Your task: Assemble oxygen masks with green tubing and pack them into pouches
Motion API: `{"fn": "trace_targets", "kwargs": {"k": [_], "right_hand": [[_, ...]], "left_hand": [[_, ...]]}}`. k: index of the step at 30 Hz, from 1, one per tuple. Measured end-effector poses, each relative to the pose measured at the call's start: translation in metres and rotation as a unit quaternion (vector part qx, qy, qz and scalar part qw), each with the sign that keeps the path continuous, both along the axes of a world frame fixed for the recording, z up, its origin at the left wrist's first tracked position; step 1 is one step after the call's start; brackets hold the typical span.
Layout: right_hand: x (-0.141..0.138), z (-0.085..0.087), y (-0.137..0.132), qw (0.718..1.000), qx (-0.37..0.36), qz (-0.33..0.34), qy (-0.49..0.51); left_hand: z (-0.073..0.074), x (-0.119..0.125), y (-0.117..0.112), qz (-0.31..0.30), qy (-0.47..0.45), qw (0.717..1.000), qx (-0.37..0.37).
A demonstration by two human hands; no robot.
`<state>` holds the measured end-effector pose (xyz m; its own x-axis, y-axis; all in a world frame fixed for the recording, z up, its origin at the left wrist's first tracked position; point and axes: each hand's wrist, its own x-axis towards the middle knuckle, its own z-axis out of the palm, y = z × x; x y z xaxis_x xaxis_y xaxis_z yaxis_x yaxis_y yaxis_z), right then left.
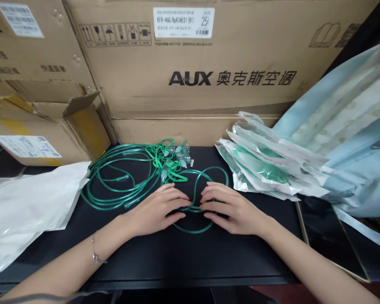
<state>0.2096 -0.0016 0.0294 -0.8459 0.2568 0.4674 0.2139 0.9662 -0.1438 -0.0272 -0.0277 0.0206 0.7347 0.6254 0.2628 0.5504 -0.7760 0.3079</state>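
Head view: black table [164,257], cartons behind.
Tubing [120,181]: green coils on table centre, small loop nearest the table's front.
Left hand [156,209]: fingers flat, released, resting on the loop.
Right hand [232,209]: same, fingers unclenched on the loop.
Packets [266,169]: stacked right of tubing.
Bag [25,207]: left of tubing.

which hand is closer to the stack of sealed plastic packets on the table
Right. The right hand lies flat on the green tubing, just left of the stack of sealed packets. The left hand rests farther left, beyond the right hand.
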Motion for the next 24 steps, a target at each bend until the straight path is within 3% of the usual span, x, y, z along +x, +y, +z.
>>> {"fn": "trace_targets", "kwargs": {"k": [7, 12, 15, 17, 19, 21, 23, 24], "right_hand": [[0.000, 0.005, -0.002, 0.993, 0.083, -0.056, 0.063], [0.007, 0.012, -0.002, 0.986, 0.069, -0.070, 0.138], [0.013, 0.018, 0.000, 0.981, 0.055, -0.062, 0.176], [0.017, 0.019, 0.002, 0.980, 0.056, -0.061, 0.180], [0.019, 0.019, 0.004, 0.981, 0.064, -0.063, 0.175], [0.019, 0.018, 0.006, 0.981, 0.073, -0.065, 0.165], [0.017, 0.016, 0.006, 0.983, 0.075, -0.067, 0.154], [0.016, 0.015, 0.006, 0.983, 0.075, -0.068, 0.150]], "left_hand": [[-0.003, -0.002, 0.002, 0.012, 0.003, 0.999, 0.032], [0.005, -0.003, -0.001, 0.027, -0.011, 0.997, 0.070], [0.020, -0.018, -0.010, 0.080, -0.009, 0.990, 0.117], [0.029, -0.039, -0.020, 0.150, 0.002, 0.978, 0.147], [0.033, -0.068, -0.032, 0.249, 0.019, 0.954, 0.167], [0.028, -0.101, -0.045, 0.381, 0.038, 0.907, 0.178], [0.017, -0.132, -0.056, 0.563, 0.058, 0.806, 0.175], [0.010, -0.144, -0.060, 0.619, 0.072, 0.769, 0.145]]}}
